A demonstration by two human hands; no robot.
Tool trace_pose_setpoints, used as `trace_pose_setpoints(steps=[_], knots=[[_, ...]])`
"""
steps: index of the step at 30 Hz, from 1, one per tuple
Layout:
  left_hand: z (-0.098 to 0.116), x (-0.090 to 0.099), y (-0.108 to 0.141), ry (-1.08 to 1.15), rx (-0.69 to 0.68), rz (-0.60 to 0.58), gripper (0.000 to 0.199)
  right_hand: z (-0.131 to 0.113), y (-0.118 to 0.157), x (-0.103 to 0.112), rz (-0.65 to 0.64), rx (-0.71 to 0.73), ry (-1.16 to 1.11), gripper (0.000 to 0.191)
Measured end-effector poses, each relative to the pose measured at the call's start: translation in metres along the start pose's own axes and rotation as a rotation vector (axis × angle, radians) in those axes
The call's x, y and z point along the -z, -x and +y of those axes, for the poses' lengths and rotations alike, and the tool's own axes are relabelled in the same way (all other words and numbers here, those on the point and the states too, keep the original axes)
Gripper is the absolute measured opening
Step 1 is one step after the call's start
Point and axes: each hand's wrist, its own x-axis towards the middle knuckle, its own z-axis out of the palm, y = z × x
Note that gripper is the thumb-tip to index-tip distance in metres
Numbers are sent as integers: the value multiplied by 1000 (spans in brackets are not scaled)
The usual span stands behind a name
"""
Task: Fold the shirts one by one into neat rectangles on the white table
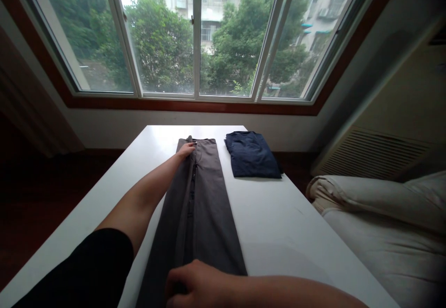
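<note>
Grey trousers [212, 206] lie lengthwise along the white table, waistband at the far end and legs running toward me. A dark seam or gap runs down their middle, with a thin drawstring-like cord near the waist. Stretched far forward, my left hand [186, 149] has its fingers closed on the cloth at the waistband. My right hand [198, 284] is low in the picture over the trouser legs, fingers curled in around the cloth; the bottom edge cuts off part of it. To the right of the waistband rests a folded navy garment [253, 154], touched by neither hand.
The white table [289, 233] stretches from me toward a wide window [195, 99] with a brown frame. Right of it is a pale cushioned sofa [383, 233], with a vented cream appliance [379, 145] behind. A curtain [28, 99] hangs at the left.
</note>
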Motion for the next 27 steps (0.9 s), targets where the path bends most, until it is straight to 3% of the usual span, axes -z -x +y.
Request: trace_pose_setpoints(steps=[6,11,16,24,27], knots=[[-10,-5,0,-168,11,-1,49,5,10,13,-171,134,31,30],[-21,0,10,-384,38,0,39,2,16,17,-98,128,145,36],[-21,-4,22,-506,29,-33,55,1,18,15,-33,98,249,35],[-16,-9,29,-597,-6,90,56,4,14,10,-84,156,266,33],[-19,-14,34,-628,-43,77,54,8,16,11,-93,186,269,33]])
